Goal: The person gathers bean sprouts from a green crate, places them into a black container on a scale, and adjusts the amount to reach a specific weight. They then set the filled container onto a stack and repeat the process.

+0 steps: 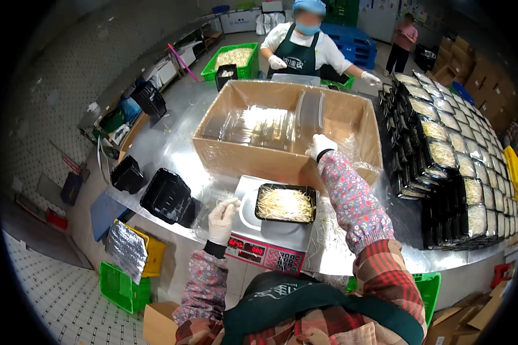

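A shiny metal counter point(181, 138) fills the middle of a workroom with a patterned floor point(69, 293) at left. Across its far side stands a co-worker point(296, 49) in a blue cap, mask and dark green apron; another person point(403, 43) stands well back at far right. A large open cardboard box point(253, 160) takes up the counter's centre, between the wearer and the co-worker, with clear plastic lids point(259, 123) inside. Near it, a black tray point(286, 203) of pale sprouts sits on a scale point(270, 230). Stacks of filled, clear-covered trays point(443, 149) crowd the right side; empty black trays point(168, 195) sit at left, and a green crate point(235, 59) of sprouts is beyond the far left edge. The wearer's white-gloved left hand point(223, 221) is beside the scale, its grip partly curled; whether it pinches anything cannot be told. The white-gloved right hand point(322, 146) reaches to the box's near wall, close to the lids, fingers bent, what its grip holds unclear. The scale's red display point(246, 247) shows 0.00 at right and blurrier digits at left. White lettering on the co-worker's apron is too small to read surely.
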The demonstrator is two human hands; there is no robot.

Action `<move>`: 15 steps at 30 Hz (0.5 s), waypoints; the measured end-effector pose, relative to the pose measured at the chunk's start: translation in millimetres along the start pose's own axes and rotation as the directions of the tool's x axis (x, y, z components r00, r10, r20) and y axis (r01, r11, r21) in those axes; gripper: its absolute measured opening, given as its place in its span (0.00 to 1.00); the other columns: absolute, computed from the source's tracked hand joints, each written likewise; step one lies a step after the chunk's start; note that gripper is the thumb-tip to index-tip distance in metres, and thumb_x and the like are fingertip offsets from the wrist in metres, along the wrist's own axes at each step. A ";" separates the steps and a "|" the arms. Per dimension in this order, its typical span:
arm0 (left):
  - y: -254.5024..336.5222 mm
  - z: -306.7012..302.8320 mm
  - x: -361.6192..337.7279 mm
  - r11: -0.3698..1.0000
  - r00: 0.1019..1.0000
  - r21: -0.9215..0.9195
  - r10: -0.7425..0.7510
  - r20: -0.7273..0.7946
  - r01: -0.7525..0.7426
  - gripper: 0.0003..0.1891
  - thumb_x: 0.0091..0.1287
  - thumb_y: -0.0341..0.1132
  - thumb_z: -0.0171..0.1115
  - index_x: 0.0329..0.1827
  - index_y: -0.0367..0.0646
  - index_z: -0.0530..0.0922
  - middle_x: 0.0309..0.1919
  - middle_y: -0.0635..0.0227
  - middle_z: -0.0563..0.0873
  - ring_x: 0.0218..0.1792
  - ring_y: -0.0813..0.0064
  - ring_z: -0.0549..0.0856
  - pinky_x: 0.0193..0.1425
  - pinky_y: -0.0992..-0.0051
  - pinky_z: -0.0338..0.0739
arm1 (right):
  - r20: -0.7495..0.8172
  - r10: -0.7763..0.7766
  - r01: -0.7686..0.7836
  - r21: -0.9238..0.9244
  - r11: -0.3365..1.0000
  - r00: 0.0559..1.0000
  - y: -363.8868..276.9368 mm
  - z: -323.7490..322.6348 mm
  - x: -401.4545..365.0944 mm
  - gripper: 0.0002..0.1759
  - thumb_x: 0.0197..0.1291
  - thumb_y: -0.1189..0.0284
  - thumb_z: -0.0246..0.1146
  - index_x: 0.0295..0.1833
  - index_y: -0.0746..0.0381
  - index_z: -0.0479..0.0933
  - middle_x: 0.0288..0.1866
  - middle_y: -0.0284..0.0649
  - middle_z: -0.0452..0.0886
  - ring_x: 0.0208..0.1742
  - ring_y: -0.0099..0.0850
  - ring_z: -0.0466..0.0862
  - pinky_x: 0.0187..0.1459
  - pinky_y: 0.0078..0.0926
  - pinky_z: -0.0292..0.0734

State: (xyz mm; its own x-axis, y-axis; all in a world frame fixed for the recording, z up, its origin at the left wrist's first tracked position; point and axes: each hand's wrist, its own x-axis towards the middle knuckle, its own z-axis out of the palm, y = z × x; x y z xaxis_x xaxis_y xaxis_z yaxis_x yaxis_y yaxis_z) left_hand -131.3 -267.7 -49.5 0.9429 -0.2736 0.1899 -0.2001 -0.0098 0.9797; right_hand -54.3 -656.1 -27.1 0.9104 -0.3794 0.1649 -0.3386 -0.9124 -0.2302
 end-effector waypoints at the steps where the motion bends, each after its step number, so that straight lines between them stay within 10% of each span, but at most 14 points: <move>1: 1.2 2.8 0.1 1.000 1.000 0.021 0.010 -0.004 -0.010 0.13 0.74 0.31 0.53 0.56 0.34 0.78 0.46 0.62 0.86 0.43 0.77 0.84 0.52 0.78 0.78 | 0.057 -0.032 0.034 -0.036 0.999 0.998 -0.9 -1.9 5.0 0.16 0.48 0.61 0.71 0.41 0.57 0.83 0.41 0.46 0.85 0.47 0.43 0.85 0.49 0.39 0.79; 8: -5.1 -0.6 -3.9 0.999 1.000 0.030 0.026 0.000 -0.026 0.13 0.74 0.29 0.53 0.56 0.34 0.78 0.45 0.62 0.86 0.42 0.77 0.84 0.51 0.79 0.78 | -0.062 -0.234 0.222 -0.158 0.962 0.970 6.9 16.3 10.3 0.09 0.58 0.67 0.60 0.32 0.58 0.83 0.33 0.47 0.85 0.36 0.46 0.86 0.38 0.43 0.80; 15: 2.9 9.1 3.0 0.997 0.998 -0.058 0.052 0.030 -0.050 0.13 0.73 0.28 0.54 0.56 0.33 0.78 0.46 0.61 0.86 0.44 0.76 0.84 0.52 0.78 0.78 | -0.134 -0.255 0.222 -0.220 0.950 0.958 12.0 -25.3 -6.5 0.18 0.63 0.61 0.56 0.55 0.56 0.73 0.35 0.44 0.83 0.40 0.45 0.85 0.38 0.47 0.78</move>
State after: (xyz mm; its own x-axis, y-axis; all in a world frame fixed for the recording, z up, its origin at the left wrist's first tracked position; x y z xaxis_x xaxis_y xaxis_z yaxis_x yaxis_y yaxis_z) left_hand -131.5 -277.3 -46.6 0.9228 -0.3023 0.2387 -0.2315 0.0602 0.9710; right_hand -70.3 -668.5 -6.6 0.9262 -0.1514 0.3452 -0.1720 -0.9847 0.0294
